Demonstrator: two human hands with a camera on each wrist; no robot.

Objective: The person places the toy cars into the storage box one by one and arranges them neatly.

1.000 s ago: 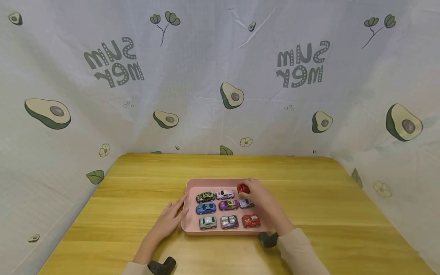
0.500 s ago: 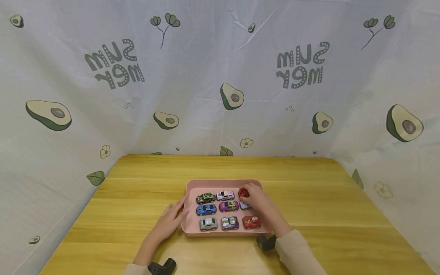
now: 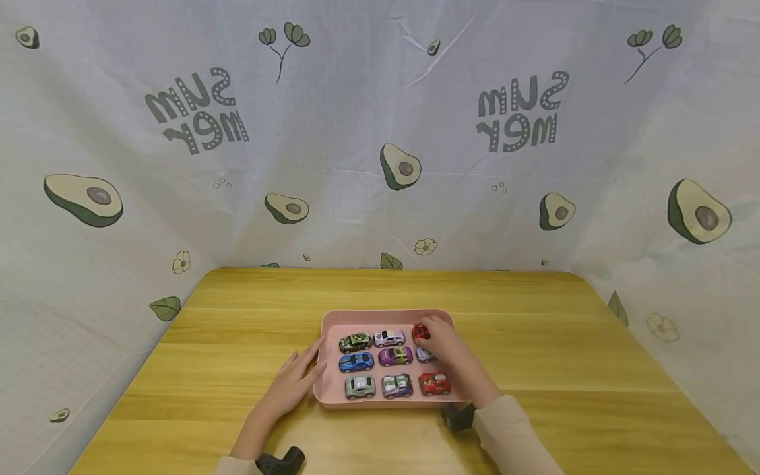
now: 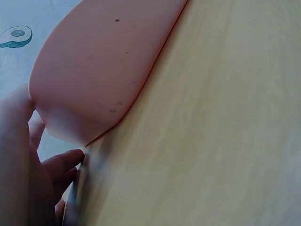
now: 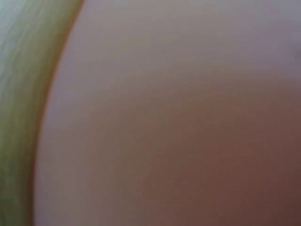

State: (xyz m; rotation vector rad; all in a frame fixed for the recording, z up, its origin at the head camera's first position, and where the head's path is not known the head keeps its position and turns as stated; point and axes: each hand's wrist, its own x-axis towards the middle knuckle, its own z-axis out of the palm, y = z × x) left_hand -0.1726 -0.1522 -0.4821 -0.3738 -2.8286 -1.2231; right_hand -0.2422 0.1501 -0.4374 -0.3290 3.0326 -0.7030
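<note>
A shallow pink tray (image 3: 388,404) lies on the table with several small toy cars in rough rows. My left hand (image 3: 289,386) rests at the tray's left end, fingers spread and fairly straight; the left wrist view shows the fingers against its outer end wall. At the back right, my right hand (image 3: 445,340) pinches a red toy car (image 3: 420,332), whose right part the fingers hide. Just below that hand, a pale silver-purple toy car (image 3: 424,355) is partly covered. A purple toy car (image 3: 394,356) and a white-pink one (image 3: 389,338) stand to its left.
In the front row are a grey-green car (image 3: 359,387), a white-green car (image 3: 396,385) and a red car (image 3: 435,383). A blue car (image 3: 356,361) and a camouflage car (image 3: 355,342) stand at left. A printed curtain (image 3: 332,132) hangs behind the wooden table (image 3: 534,343).
My right hand has shifted slightly toward the tray's front with the red toy car, mostly in the earlier half second. My left hand has stayed at the tray's left end.
</note>
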